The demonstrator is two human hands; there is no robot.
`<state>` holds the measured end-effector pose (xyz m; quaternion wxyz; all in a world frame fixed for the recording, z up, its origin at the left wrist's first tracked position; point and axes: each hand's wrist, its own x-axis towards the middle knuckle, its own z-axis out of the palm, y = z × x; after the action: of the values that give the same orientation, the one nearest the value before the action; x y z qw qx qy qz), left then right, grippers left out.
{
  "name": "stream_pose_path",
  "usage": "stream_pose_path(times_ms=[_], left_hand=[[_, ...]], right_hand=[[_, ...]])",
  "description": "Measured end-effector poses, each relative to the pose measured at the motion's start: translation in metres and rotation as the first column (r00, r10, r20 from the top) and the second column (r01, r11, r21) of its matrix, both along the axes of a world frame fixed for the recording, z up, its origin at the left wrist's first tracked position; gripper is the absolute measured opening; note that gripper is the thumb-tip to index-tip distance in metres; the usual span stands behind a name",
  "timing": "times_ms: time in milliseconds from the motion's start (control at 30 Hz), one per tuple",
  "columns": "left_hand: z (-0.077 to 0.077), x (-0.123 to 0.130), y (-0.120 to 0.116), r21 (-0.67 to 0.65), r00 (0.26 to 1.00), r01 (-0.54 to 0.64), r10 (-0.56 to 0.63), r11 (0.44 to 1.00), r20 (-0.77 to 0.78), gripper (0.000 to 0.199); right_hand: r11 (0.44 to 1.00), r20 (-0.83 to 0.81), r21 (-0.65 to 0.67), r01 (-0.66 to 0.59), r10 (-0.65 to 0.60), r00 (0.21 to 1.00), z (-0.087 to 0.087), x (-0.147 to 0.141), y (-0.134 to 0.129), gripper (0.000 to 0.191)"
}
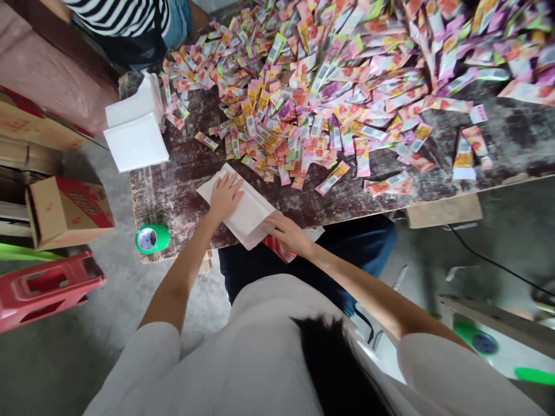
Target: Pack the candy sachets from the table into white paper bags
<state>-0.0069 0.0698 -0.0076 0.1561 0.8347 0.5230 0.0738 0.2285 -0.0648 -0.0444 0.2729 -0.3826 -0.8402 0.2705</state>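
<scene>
A white flat bag or packet (247, 211) lies slantwise on the near edge of the worn wooden table (186, 185). My left hand (226, 196) rests flat on its upper left part, fingers spread. At the bag's lower right end, my right hand (289, 234) has its fingers around the edge; the thumb is hard to see. Below the right hand, a red and white package (280, 249) shows in part over my lap. Small pink and yellow sachets (277, 138) lie in a large heap just beyond the bag.
A stack of white bags (136, 141) is at the table's left end, near a roll of green tape (152, 239). On the floor at left are a cardboard box (71, 211) and a red plastic stool (47, 289). Another person in a striped top (121, 20) sits at the far left.
</scene>
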Motion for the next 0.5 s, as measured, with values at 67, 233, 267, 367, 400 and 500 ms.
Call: stream_pose_path(times_ms=[67,233,267,367,400,500], left_hand=[[-0.005,0.008,-0.017,0.050,1.000,-0.005,0.005,0.999,0.016,0.045],[-0.021,0.029,-0.056,0.002,0.992,0.116,-0.116,0.993,0.045,0.047],[-0.023,0.030,-0.060,-0.017,0.988,0.149,-0.148,0.989,0.040,0.048],[-0.024,0.027,-0.066,-0.037,0.977,0.212,-0.211,0.977,0.014,0.050],[-0.023,0.025,-0.066,-0.034,0.974,0.227,-0.227,0.973,0.004,0.051],[-0.023,0.022,-0.064,-0.027,0.967,0.254,-0.254,0.967,-0.013,0.053]], right_hand=[[0.981,0.023,-0.032,0.192,-0.191,0.981,-0.002,0.017,-0.011,0.037],[0.921,0.188,-0.152,0.360,-0.330,0.925,-0.003,0.017,0.009,0.032],[0.922,0.217,-0.169,0.349,-0.310,0.925,-0.002,0.013,0.015,0.029],[0.942,0.239,-0.180,0.283,-0.237,0.942,0.004,0.014,0.015,0.027],[0.954,0.228,-0.211,0.213,-0.164,0.960,0.007,0.023,0.007,0.025],[0.883,0.236,-0.467,-0.054,0.183,0.954,0.013,0.077,-0.028,0.019]])
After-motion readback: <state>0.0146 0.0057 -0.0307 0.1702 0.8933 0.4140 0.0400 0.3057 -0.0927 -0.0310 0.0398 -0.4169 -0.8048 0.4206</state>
